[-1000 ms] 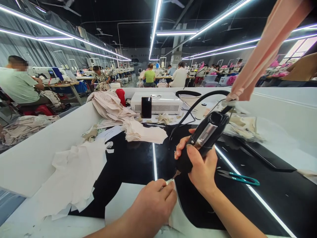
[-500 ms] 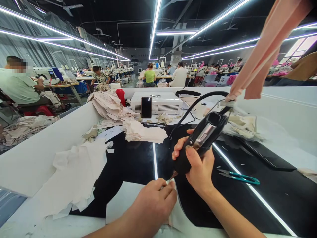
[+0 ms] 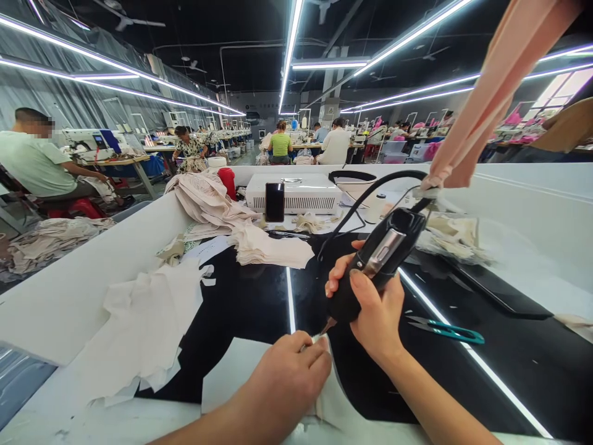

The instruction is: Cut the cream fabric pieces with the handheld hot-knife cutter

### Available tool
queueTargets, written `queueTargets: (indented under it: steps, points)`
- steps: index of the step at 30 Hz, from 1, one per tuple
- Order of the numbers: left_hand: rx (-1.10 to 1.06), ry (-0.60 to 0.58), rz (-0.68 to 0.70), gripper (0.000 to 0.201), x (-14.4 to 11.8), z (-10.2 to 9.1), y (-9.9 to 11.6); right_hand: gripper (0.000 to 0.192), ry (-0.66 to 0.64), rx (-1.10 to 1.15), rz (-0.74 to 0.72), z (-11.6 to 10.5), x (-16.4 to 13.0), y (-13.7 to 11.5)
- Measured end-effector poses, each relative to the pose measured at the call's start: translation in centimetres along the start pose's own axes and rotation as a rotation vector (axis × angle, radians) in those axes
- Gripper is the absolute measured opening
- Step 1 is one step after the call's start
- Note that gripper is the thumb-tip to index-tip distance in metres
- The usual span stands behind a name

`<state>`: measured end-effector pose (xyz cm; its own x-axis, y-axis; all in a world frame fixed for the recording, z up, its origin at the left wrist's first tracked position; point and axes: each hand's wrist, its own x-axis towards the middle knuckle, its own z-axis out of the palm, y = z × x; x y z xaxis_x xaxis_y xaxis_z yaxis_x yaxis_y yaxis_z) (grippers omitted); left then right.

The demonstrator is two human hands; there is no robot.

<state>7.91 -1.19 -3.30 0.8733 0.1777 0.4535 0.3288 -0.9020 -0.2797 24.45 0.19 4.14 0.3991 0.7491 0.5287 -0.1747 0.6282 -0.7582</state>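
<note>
My right hand point(image 3: 377, 309) grips a black corded hand tool point(image 3: 377, 259), held tilted with its metal tip point(image 3: 328, 326) pointing down toward my left hand. My left hand point(image 3: 285, 380) rests closed on a white fabric piece point(image 3: 231, 377) at the near edge of the black glossy table point(image 3: 250, 303), pinching a small white bit right at the tool's tip. The tool's black cable point(image 3: 370, 188) loops up and back toward the far side.
A loose pile of cream fabric pieces point(image 3: 143, 327) lies at the left, a folded stack point(image 3: 271, 247) farther back. Teal thread snips point(image 3: 447, 332) lie to the right. A white box unit point(image 3: 296, 191) stands behind; pink fabric point(image 3: 486, 99) hangs top right. Other people sit at sewing stations.
Both hands stay almost in place; the tool's tip wavers slightly at my left fingertips. The view has shifted a little.
</note>
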Motion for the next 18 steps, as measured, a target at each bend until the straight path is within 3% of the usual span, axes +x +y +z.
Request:
queueTargets:
  steps: [4,11,15,18]
  points:
    - [-0.099,-0.082,-0.045,0.026,0.3,-0.5,-0.3,0.036,0.017,0.006,-0.025,-0.4,0.2,-0.8]
    - [-0.344,-0.095,-0.237,0.012,0.1,-2.0,-1.9,0.036,0.026,-0.057,-0.020,-1.7,-0.5,-2.3]
    - [-0.286,-0.109,-0.346,0.024,-0.8,-1.3,-3.8,0.032,0.040,-0.078,-0.017,-2.6,-1.3,-3.4]
    - [-0.223,-0.043,-0.351,0.021,-1.1,-0.8,-4.5,0.037,0.062,-0.074,-0.006,-3.1,-1.7,-4.1]
